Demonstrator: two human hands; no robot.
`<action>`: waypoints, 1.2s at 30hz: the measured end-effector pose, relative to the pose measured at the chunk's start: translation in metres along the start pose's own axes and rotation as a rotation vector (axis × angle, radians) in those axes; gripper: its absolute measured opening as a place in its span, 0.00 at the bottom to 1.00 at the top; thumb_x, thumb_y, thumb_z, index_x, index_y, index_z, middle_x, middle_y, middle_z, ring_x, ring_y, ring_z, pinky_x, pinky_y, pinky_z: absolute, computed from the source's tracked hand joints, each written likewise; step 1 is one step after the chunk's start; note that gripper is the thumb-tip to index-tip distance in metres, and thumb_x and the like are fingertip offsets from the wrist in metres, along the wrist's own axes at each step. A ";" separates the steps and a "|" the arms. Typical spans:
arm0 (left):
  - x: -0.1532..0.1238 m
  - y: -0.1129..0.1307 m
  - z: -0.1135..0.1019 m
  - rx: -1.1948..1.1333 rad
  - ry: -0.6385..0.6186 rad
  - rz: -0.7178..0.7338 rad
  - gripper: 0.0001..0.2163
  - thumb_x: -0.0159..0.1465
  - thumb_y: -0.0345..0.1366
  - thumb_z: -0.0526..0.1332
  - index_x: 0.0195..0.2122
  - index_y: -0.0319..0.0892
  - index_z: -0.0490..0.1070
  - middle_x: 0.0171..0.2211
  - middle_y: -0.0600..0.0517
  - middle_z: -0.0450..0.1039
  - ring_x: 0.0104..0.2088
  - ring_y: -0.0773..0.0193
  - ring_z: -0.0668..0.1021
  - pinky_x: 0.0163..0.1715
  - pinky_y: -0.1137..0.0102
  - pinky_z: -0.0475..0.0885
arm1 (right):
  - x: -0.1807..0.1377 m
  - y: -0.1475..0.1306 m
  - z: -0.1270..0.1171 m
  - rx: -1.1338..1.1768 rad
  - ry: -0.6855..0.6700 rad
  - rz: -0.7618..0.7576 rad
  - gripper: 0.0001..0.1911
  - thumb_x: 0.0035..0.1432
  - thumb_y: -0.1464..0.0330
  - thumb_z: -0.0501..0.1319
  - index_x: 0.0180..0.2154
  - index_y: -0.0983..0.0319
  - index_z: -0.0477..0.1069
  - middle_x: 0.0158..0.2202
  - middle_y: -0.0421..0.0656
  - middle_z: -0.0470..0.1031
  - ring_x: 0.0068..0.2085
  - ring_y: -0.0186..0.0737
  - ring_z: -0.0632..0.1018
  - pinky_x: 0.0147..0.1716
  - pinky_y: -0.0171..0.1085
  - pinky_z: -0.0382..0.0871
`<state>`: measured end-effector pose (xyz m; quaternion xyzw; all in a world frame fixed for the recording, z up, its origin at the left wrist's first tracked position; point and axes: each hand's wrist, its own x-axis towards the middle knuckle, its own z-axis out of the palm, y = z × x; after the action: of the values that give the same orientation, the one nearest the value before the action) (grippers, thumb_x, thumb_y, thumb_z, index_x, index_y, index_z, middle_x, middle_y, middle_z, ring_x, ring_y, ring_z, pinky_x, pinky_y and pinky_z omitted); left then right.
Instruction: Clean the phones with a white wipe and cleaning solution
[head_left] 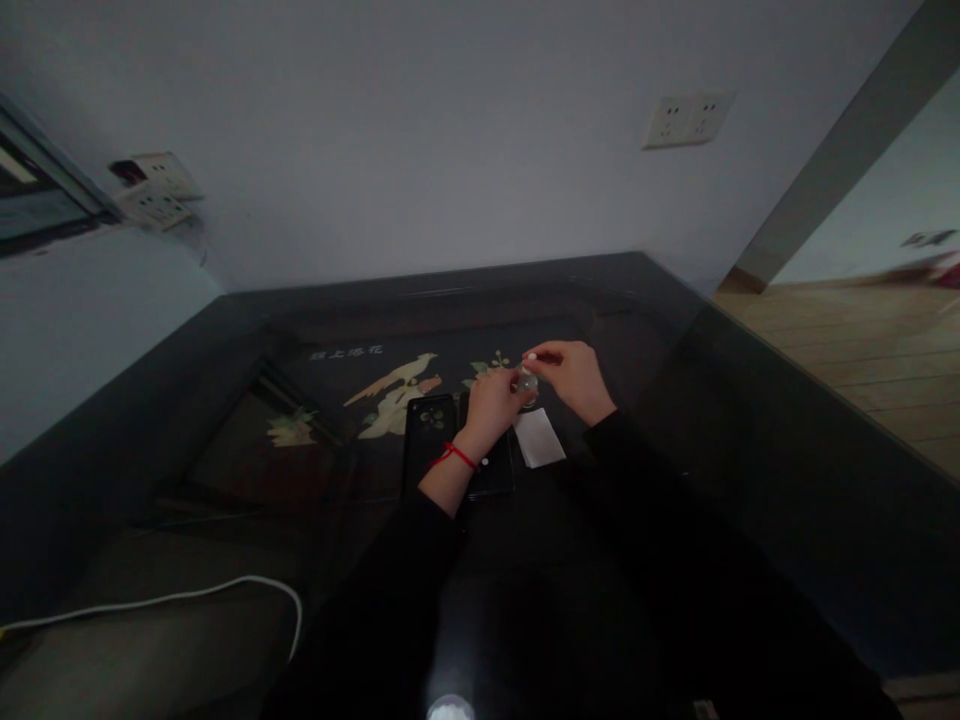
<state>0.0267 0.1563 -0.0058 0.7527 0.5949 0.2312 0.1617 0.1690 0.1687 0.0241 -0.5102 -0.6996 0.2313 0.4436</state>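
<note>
1. Left hand (491, 398): fingers closed round a small clear bottle (528, 384). Bracelet on that wrist is red cord (465, 460).
2. Right hand (574, 375): thumb and fingertips pinching a small white piece (532, 357) right at the top of the bottle. Too small to tell if it's a cap, or if it's touching.
3. Bottle sits off-centre on the table (660, 335), nearer the far edge than the near one, well in from the far-right corner. Can't tell if its base touches the tabletop.
4. White paper (540, 438) lies flat on the table, on the near side of the bottle, between my forearms.
5. Black tray (420, 450), shallow, lies to the left of the paper, partly under my left forearm. Small white disc (485, 461) shows beside the wrist.
6. Bird picture (394, 385) on the tabletop, left of the tray, toward the far edge.
7. White cable (187, 594) curves through the near-left area.
8. Wall socket (688, 119) beyond the far-right corner.
</note>
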 end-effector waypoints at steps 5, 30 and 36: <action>0.000 0.000 0.002 0.010 -0.008 0.018 0.14 0.62 0.44 0.62 0.41 0.38 0.73 0.38 0.49 0.76 0.39 0.61 0.77 0.44 0.60 0.71 | -0.002 0.000 0.002 -0.003 0.047 -0.007 0.02 0.48 0.71 0.66 0.26 0.62 0.78 0.27 0.42 0.81 0.31 0.40 0.80 0.33 0.37 0.70; 0.009 0.000 0.012 -0.094 0.004 0.041 0.17 0.65 0.41 0.59 0.52 0.40 0.67 0.50 0.45 0.70 0.46 0.58 0.75 0.45 0.57 0.73 | -0.069 0.000 -0.014 0.082 0.050 0.067 0.10 0.50 0.60 0.64 0.26 0.61 0.76 0.29 0.43 0.81 0.27 0.39 0.78 0.27 0.36 0.69; 0.006 0.001 0.008 -0.072 0.014 0.038 0.17 0.65 0.41 0.59 0.52 0.40 0.67 0.50 0.45 0.70 0.46 0.58 0.75 0.45 0.57 0.73 | -0.057 -0.009 -0.028 0.070 0.070 0.029 0.11 0.49 0.60 0.65 0.28 0.61 0.78 0.29 0.43 0.81 0.28 0.41 0.79 0.27 0.37 0.71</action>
<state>0.0326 0.1623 -0.0110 0.7560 0.5728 0.2606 0.1803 0.1937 0.1099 0.0231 -0.5123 -0.6677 0.2442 0.4817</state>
